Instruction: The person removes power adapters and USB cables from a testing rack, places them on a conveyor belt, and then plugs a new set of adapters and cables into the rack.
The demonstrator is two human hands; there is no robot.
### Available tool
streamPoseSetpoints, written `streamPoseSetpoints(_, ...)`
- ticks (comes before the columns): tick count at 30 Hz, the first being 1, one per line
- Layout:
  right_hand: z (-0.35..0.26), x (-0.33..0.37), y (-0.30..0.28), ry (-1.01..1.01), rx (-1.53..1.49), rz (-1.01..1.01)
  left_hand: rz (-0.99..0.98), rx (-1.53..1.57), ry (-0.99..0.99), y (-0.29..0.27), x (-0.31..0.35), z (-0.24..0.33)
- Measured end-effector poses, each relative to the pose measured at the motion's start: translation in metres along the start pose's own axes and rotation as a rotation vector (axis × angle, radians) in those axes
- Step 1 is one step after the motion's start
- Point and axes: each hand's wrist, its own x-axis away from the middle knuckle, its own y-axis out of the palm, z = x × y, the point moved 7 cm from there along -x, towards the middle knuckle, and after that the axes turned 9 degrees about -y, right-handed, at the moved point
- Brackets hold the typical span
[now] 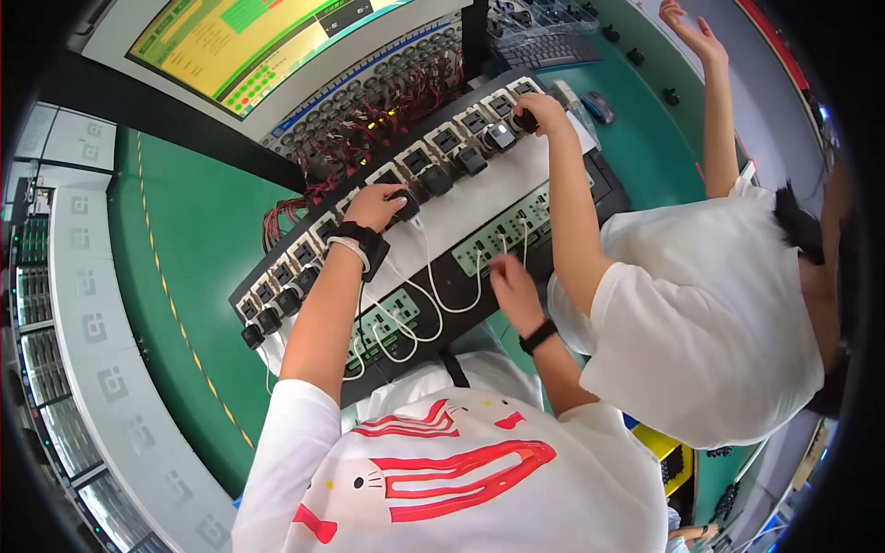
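Note:
My left hand (pixel 376 206) is closed around a black power adapter (pixel 407 204) at the row of sockets (pixel 445 140). A white cable (pixel 428 253) hangs from that adapter and loops down toward a green port panel (pixel 472 257). Just in front of this panel is my right hand (pixel 517 293); its fingers are blurred, and I cannot make out anything in them. More black adapters (pixel 431 180) sit in the sockets to either side of my left hand. White cables also run into a second green port panel (pixel 390 315), below my left forearm.
A co-worker's hand (pixel 544 112) touches an adapter at the row's right end; their other arm (pixel 719 111) is raised. Behind the row stand a lit monitor (pixel 249 46) and bundled red wires (pixel 406 101). A keyboard (pixel 550 52) and mouse (pixel 599 108) lie at the far right.

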Motion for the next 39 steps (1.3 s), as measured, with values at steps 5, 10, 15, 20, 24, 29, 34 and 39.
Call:
streamPoseSetpoints(5,-0.06,0.053,0.014,0.176,-0.563,-0.539,0.167,-0.135,0.112,0.005,-0.008,0.013)
streamPoseSetpoints(10,-0.145,0.028,-0.031,-0.192,-0.041,-0.378,0.213,-0.1,0.135,0.02,-0.027,0.046)
streamPoseSetpoints(15,-0.22,-0.002,-0.066,-0.656,0.262,0.141,0.152,-0.093,0.027,0.017,-0.031,0.042)
streamPoseSetpoints(20,-0.123,-0.057,-0.005,-0.046,-0.407,-0.027,0.112,-0.047,-0.046,0.021,-0.034,0.044)
streamPoseSetpoints(24,-0.007,-0.092,0.045,0.17,-0.352,0.021,0.139,-0.088,-0.016,0.026,-0.034,0.04)
streamPoseSetpoints(29,0.012,-0.107,0.072,0.121,-0.265,0.008,0.116,-0.076,-0.03,0.027,-0.035,0.035)
streamPoseSetpoints(34,0.035,-0.106,0.075,0.243,-0.285,0.091,0.095,-0.021,-0.051,0.027,-0.032,0.039)
streamPoseSetpoints(39,0.042,-0.109,0.08,0.232,-0.348,0.051,0.076,-0.043,-0.03,0.026,-0.032,0.041)
